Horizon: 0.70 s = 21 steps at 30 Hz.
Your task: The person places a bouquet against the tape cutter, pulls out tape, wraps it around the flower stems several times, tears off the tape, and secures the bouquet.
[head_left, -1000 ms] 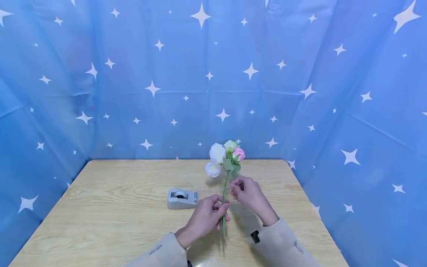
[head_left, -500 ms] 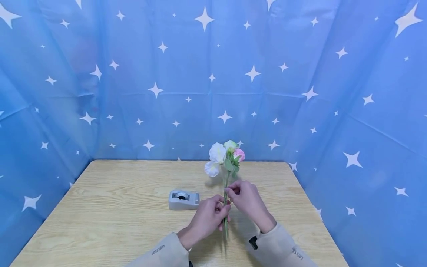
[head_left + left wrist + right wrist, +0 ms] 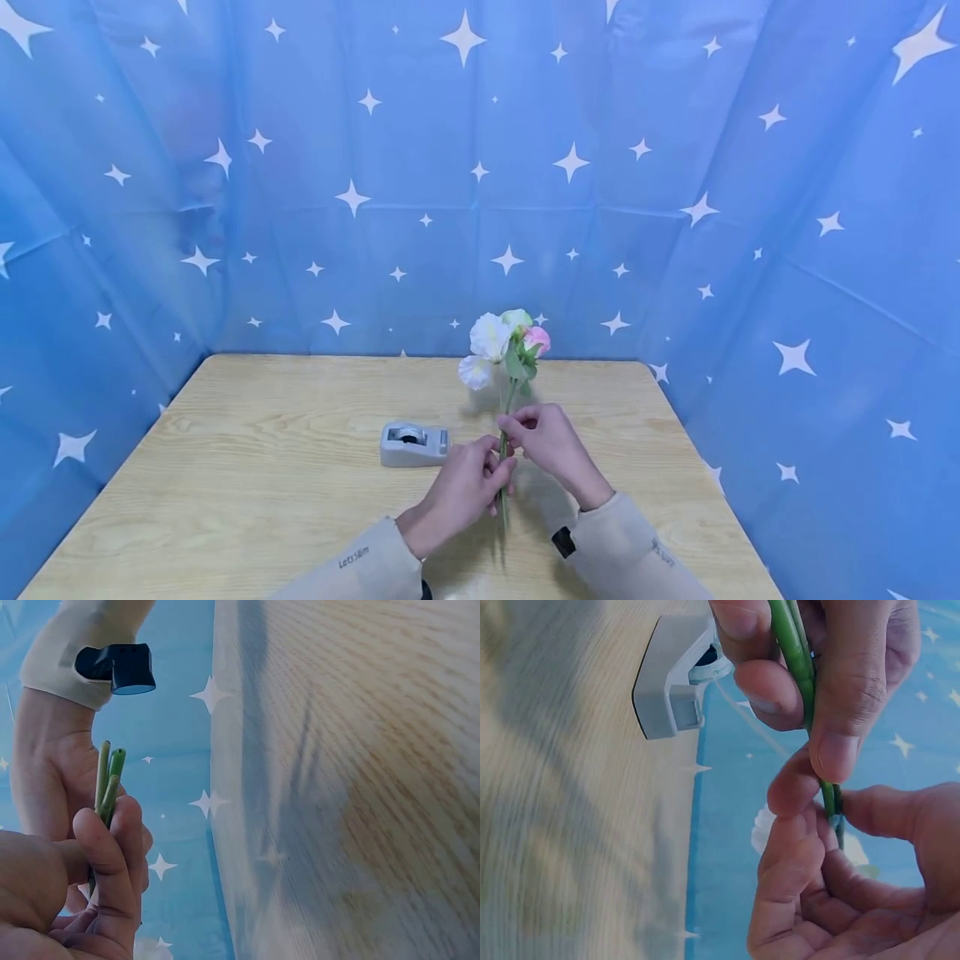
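My left hand (image 3: pixel 459 490) grips a small bunch of flowers (image 3: pixel 491 337) by its green stems, between thumb and curled fingers. The blooms are white, pale green and pink, with green leaves below them. My right hand (image 3: pixel 555 450) pinches the stems just above the left hand. In the right wrist view, a shiny clear bit, looking like tape (image 3: pixel 835 820), lies on the stems (image 3: pixel 793 652) at the right hand's fingertips. Several cut stem ends (image 3: pixel 109 776) stick out past the left hand in the left wrist view. The bunch stands nearly upright above the table.
A light grey tape dispenser (image 3: pixel 414 446) with a roll in it sits on the wooden table (image 3: pixel 262 467), left of the flowers. Blue curtains (image 3: pixel 420 150) with white stars hang behind and at both sides of the table.
My right hand has moved left from beside the stems and now pinches them. The left hand keeps its grip. The head view has shifted slightly.
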Each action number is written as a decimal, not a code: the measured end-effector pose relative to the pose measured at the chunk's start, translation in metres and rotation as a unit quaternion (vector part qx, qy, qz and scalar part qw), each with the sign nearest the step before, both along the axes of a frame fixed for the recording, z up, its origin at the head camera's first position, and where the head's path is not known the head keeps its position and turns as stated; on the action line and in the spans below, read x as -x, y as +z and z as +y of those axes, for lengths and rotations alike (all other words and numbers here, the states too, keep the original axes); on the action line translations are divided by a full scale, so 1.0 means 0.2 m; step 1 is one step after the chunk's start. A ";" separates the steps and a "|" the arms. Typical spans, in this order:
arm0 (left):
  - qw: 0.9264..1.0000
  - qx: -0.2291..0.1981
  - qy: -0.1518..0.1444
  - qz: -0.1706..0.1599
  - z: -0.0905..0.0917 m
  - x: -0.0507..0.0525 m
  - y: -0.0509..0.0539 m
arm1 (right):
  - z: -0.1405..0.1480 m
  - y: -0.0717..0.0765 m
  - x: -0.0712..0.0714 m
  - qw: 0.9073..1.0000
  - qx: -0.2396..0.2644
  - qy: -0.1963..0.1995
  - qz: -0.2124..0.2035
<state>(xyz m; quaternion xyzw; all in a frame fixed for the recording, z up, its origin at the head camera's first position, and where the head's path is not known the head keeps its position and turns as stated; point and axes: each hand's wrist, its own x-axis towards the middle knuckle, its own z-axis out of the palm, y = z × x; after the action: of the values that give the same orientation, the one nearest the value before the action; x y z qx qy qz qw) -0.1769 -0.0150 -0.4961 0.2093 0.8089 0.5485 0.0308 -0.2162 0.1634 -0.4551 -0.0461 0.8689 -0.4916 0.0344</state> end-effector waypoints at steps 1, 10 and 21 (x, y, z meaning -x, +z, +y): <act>1.000 0.001 0.001 0.000 0.00 0.00 0.00 | 0.00 0.00 0.00 1.000 0.005 0.001 -0.002; 0.999 -0.028 -0.004 -0.019 -0.01 0.01 -0.01 | 0.00 -0.02 0.02 0.999 0.028 0.015 -0.026; 0.999 -0.036 -0.002 -0.037 -0.04 0.01 -0.02 | 0.00 -0.04 0.05 0.996 0.066 0.035 -0.049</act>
<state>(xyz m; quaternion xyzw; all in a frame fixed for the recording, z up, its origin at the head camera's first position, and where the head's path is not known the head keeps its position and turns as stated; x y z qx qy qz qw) -0.1785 -0.0237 -0.4999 0.1919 0.7863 0.5847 0.0543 -0.2259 0.1628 -0.4625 -0.0550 0.8298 -0.5479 0.0908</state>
